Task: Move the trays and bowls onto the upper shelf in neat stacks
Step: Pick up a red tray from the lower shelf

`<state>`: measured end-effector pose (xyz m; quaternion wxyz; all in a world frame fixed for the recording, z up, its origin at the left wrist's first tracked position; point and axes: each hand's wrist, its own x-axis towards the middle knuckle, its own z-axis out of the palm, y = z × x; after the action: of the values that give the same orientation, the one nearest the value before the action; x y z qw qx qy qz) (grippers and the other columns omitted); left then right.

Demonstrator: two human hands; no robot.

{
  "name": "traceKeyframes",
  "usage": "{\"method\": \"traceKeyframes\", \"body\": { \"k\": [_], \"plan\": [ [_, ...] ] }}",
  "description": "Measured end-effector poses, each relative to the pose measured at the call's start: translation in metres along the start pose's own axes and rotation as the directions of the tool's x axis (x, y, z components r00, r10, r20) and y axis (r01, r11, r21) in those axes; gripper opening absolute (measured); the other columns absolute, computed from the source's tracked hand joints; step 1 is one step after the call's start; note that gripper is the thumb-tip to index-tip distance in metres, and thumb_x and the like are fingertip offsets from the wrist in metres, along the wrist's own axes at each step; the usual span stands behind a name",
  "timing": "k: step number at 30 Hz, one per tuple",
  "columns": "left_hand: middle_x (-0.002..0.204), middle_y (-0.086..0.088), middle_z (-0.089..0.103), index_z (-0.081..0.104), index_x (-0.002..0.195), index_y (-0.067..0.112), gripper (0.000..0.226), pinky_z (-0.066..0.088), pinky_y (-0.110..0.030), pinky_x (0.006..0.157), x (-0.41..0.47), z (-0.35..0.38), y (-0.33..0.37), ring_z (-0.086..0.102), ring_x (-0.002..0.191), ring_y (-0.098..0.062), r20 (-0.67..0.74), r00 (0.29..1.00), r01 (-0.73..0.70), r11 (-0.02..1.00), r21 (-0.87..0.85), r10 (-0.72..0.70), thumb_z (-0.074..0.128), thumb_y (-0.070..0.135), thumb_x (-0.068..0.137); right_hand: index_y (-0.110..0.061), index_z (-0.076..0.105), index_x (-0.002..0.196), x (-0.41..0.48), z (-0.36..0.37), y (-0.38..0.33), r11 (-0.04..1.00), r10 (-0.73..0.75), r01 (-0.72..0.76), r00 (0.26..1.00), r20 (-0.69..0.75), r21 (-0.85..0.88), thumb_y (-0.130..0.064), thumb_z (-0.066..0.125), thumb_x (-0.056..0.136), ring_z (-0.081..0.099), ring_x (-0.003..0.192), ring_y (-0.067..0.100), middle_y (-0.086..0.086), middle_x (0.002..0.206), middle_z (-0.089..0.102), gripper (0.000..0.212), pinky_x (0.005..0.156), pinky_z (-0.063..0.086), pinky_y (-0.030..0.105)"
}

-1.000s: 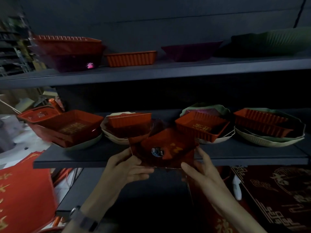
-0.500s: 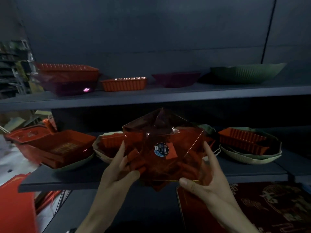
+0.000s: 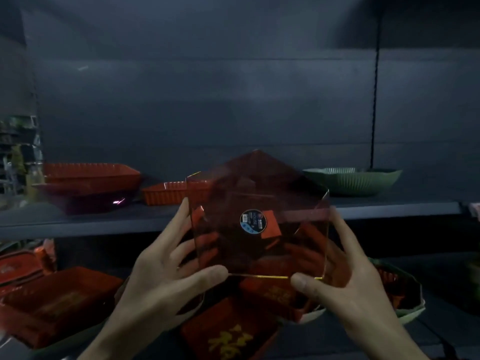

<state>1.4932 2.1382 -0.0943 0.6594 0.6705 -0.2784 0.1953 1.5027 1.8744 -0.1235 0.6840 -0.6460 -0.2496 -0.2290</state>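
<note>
Since half a second ago both hands have carried the translucent red bowl (image 3: 285,201) higher, from before the lower shelf up to the front edge of the upper shelf (image 3: 389,210); it now hangs at mid-frame, tilted with its underside and a round sticker (image 3: 253,221) facing the camera; it is not yet set down. The left hand (image 3: 166,271) grips its left side and the right hand (image 3: 355,279) its right, thumbs pressed on the near rim, fingers spread and clamped round the sides.

On the upper shelf, at left, a large red ribbed tray (image 3: 91,174) sits nested in a purple bowl (image 3: 85,202); just beside it stands a small red tray (image 3: 163,194); at right, a green ribbed bowl (image 3: 355,180). Below, on the lower shelf (image 3: 446,328), lie more red trays (image 3: 57,302), one with a gold character (image 3: 228,333); behind everything rises a dark grey back panel (image 3: 233,100).
</note>
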Motion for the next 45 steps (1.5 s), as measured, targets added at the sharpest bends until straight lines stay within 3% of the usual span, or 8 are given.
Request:
{"method": "traceKeyframes", "body": {
  "k": [7,13,18,24,27,31,40,45],
  "plan": [
    [0.136,0.013,0.07,0.028,0.163,0.026,0.118,0.055,-0.018,0.095,0.092,0.0,0.012,0.07,0.121,-0.008,-0.022,0.994,-0.102,0.994,0.028,0.103,0.088,0.011,0.063,-0.041,0.028,0.155,0.098,-0.005,-0.028,0.984,-0.148,0.154,0.986,0.076,-0.091,-0.001,0.081,0.074,0.074,0.114,0.01,-0.015,0.121,0.077,0.104,0.082,0.056,0.014],
    [0.13,0.007,0.074,0.064,0.124,0.04,0.061,0.055,-0.028,0.104,0.177,0.006,0.018,0.071,0.121,-0.015,0.017,0.983,-0.184,0.983,0.021,0.183,0.085,0.015,0.072,-0.033,0.049,0.151,0.182,-0.026,-0.036,0.962,-0.174,0.19,0.98,0.096,-0.195,-0.017,0.081,0.087,0.07,0.117,0.004,-0.012,0.125,0.076,0.073,0.091,0.054,0.014],
    [0.128,0.001,0.076,0.071,0.126,0.026,0.044,0.051,-0.04,0.111,0.238,-0.001,0.005,0.066,0.128,-0.015,0.048,0.993,-0.105,0.994,0.026,0.104,0.081,0.018,0.084,-0.038,0.058,0.134,0.237,-0.033,-0.031,0.968,-0.069,0.089,0.993,0.092,-0.233,-0.034,0.081,0.088,0.074,0.108,0.008,-0.016,0.111,0.079,0.051,0.094,0.056,0.025],
    [0.128,-0.005,0.074,0.069,0.132,0.005,0.045,0.055,-0.028,0.1,0.269,-0.004,-0.036,0.069,0.12,-0.017,0.047,0.998,0.034,0.995,0.092,-0.038,0.079,0.022,0.092,-0.036,0.066,0.132,0.272,-0.036,0.008,0.981,0.065,-0.053,0.996,0.059,-0.189,-0.041,0.087,0.079,0.072,0.112,0.019,-0.01,0.113,0.079,0.056,0.092,0.053,0.031],
    [0.125,-0.01,0.071,0.066,0.131,0.0,0.062,0.048,-0.04,0.105,0.275,-0.007,-0.061,0.065,0.12,-0.027,0.089,0.989,0.114,0.992,0.052,-0.118,0.087,0.035,0.084,-0.027,0.069,0.132,0.279,-0.038,0.034,0.98,0.136,-0.122,0.987,0.084,-0.159,-0.039,0.094,0.073,0.072,0.117,0.02,-0.006,0.119,0.079,0.065,0.108,0.051,0.039],
    [0.13,-0.007,0.074,0.068,0.131,0.007,0.033,0.047,-0.043,0.116,0.276,-0.008,-0.078,0.067,0.126,-0.023,0.1,0.989,0.098,0.985,0.139,-0.112,0.07,0.01,0.099,-0.026,0.066,0.135,0.289,-0.04,0.061,0.981,0.158,-0.143,0.982,0.106,-0.134,-0.046,0.101,0.058,0.07,0.122,0.015,-0.008,0.126,0.076,0.087,0.119,0.044,0.042],
    [0.112,-0.013,0.079,0.074,0.103,0.004,0.009,0.06,-0.029,0.095,0.268,-0.003,-0.097,0.074,0.111,-0.027,0.082,0.962,0.245,0.954,0.171,-0.261,0.067,0.009,0.101,-0.015,0.068,0.132,0.285,-0.042,0.078,0.941,0.309,-0.275,0.936,0.168,-0.196,-0.028,0.092,0.077,0.072,0.118,0.015,-0.003,0.121,0.078,0.062,0.112,0.05,0.036],
    [0.101,-0.007,0.082,0.077,0.103,-0.004,0.02,0.06,-0.027,0.092,0.269,-0.001,-0.093,0.078,0.098,-0.017,0.055,0.954,0.273,0.928,0.252,-0.295,0.077,0.014,0.094,-0.012,0.073,0.127,0.284,-0.042,0.083,0.93,0.345,-0.313,0.924,0.162,-0.195,-0.021,0.085,0.085,0.074,0.113,0.018,0.001,0.118,0.079,0.044,0.097,0.057,0.033]
  ]
}}
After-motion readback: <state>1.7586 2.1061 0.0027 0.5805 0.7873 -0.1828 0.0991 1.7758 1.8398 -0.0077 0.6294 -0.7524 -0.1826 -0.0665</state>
